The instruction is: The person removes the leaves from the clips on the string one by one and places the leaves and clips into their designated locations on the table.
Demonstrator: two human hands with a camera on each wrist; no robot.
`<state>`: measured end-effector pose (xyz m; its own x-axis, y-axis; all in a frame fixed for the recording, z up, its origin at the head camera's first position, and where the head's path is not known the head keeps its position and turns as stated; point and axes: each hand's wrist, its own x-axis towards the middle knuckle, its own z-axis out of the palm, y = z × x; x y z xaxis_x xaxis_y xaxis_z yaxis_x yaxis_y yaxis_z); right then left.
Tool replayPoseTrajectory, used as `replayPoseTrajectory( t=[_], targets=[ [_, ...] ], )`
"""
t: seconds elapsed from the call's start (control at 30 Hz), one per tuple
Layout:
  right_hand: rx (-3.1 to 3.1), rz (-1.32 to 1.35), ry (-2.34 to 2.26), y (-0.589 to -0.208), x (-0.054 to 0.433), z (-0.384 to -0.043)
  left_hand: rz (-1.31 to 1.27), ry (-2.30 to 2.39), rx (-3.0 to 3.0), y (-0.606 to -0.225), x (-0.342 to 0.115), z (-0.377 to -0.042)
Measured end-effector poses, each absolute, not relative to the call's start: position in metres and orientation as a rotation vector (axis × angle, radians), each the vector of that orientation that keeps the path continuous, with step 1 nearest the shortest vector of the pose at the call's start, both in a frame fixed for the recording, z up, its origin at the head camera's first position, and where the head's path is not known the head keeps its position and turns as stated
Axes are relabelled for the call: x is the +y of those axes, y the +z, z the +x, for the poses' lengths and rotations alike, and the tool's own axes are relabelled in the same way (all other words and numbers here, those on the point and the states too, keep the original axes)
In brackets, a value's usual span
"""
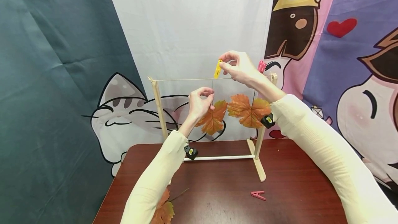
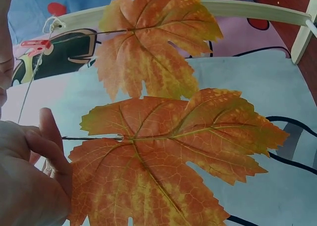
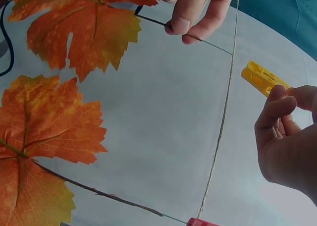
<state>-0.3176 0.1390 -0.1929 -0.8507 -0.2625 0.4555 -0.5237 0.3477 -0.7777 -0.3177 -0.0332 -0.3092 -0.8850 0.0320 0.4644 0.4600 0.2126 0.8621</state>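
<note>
My left hand pinches the thin dark stem of an orange maple-like leaf, which hangs below the fingers. The stem's upper end meets the string in the right wrist view. Just above the string, my right hand grips a yellow clothespin between thumb and fingers. In the right wrist view, that clothespin stands apart from the string. To the right a second orange leaf hangs by its stem from a pinkish-red clothespin on the string.
The string runs between two wooden posts, joined low down by a white bar. A pink clothespin lies on the brown table. Another leaf rests near the left forearm, partly hidden. A printed cloth hangs behind.
</note>
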Motion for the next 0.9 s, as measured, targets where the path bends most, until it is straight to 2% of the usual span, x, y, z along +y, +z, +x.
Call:
replayPoseTrajectory(
  t=[0.9],
  targets=[
    [-2.447,0.734,1.559,-0.206,0.169,-0.305,-0.465,-1.498,-2.182,-0.324,-0.045,-0.302]
  ],
)
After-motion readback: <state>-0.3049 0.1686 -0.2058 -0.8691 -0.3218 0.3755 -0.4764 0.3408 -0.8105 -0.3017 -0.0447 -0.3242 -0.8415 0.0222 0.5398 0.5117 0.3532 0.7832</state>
